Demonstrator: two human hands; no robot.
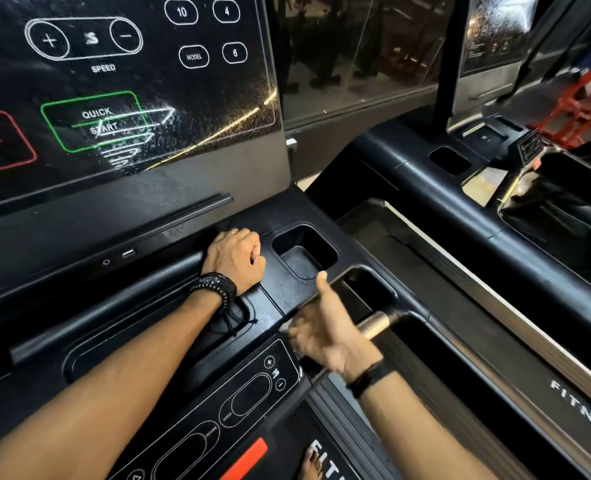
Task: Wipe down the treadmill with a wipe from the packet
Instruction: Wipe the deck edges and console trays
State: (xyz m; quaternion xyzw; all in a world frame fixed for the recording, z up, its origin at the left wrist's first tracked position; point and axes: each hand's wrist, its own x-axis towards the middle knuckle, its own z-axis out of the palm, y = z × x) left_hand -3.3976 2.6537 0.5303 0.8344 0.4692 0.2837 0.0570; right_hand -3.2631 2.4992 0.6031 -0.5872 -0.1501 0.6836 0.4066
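A person stands on a black treadmill (169, 216) whose glossy touch console (124, 84), streaked with wet smears over the green "QUICK START" box, fills the far left of the scene. Below it a long black shelf runs left to right across the machine; this is the long axis any wiping stroke would likely follow.

The left hand (235, 258), wearing a ring and dark braided wristbands, rests on that shelf near centre with its fingers curled under into a fist. Whether it holds a wipe cannot be told, since no white cloth shows beneath it. Neither wipe nor packet can be seen anywhere in view.

Just right of the fist sits a rectangular black cup-holder recess (304, 252), close beside the knuckles but not touching them.

Nearer and further right, the right hand (325, 329) hovers above the tray's edge, motion-blurred, thumb raised and fingers spread loose, holding nothing visible. Beyond it lies a brushed metal handlebar grip (378, 323).

The left hand is clearly the closer to the shelf surface; the uncleaned recess and grip lie to its right.

At far right stands a second black treadmill (494, 188).
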